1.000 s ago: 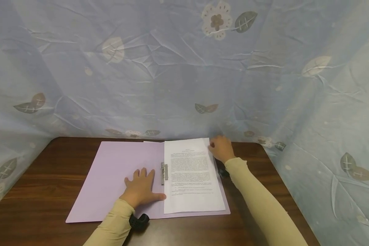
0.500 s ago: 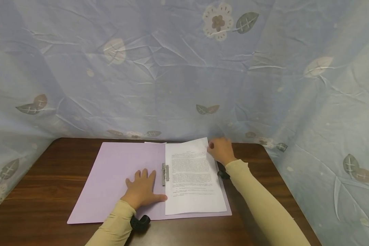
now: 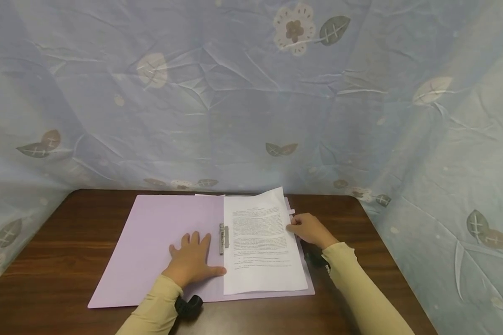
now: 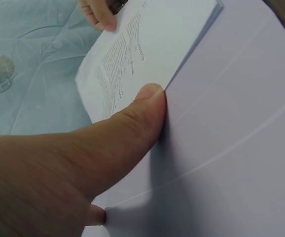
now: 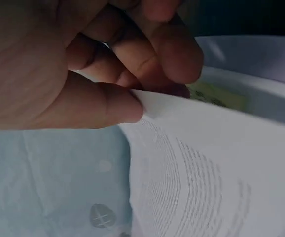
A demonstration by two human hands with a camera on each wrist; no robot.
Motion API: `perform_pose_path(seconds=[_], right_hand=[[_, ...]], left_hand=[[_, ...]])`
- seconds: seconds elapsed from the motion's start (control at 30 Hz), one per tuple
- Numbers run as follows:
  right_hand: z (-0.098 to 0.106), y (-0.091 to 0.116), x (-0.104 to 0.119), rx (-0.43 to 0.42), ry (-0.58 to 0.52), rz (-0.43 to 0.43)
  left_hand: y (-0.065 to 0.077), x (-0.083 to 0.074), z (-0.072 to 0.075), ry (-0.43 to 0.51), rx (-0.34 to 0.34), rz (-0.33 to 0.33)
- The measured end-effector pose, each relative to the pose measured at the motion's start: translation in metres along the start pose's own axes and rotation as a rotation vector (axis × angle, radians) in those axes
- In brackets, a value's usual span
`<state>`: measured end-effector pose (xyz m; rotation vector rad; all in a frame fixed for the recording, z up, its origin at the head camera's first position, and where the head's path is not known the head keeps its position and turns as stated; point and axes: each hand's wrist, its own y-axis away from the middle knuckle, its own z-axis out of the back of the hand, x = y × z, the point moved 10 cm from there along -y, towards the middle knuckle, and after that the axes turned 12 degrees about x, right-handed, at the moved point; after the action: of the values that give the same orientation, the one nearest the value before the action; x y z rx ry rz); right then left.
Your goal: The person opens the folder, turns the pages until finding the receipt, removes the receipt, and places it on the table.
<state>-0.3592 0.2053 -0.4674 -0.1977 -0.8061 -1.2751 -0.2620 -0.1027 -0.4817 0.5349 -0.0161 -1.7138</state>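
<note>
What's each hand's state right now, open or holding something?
Left hand: open, fingers spread on the folder, thumb at the edge of the paper.
Right hand: holding the paper, its side edge pinched.

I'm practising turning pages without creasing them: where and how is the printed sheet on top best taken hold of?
Probably by the right edge of the printed sheet, coming from the right, thumb above and fingers below. That edge curves up above the purple folder, while the metal clip sits at the left edge. The right hand pinches it that way.
</note>
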Motion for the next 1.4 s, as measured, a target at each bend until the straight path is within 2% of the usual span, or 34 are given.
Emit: perform_pose_path(seconds=[0.17, 0.63, 1.0, 1.4], right_hand=[[-0.002, 0.014, -0.005, -0.057, -0.058, 0.0], [-0.001, 0.019, -0.02, -0.135, -0.173, 0.014], [-0.009, 0.017, -0.024, -0.051, -0.314, 0.025], [-0.007, 0.016, -0.028, -0.053, -0.311, 0.014]], left_hand=[[0.0, 0.001, 0.002, -0.002, -0.007, 0.001], [0.0, -0.001, -0.002, -0.004, 0.004, 0.001], [0.004, -0.003, 0.001, 0.001, 0.009, -0.008], [0.006, -0.004, 0.004, -0.01, -0.013, -0.005]])
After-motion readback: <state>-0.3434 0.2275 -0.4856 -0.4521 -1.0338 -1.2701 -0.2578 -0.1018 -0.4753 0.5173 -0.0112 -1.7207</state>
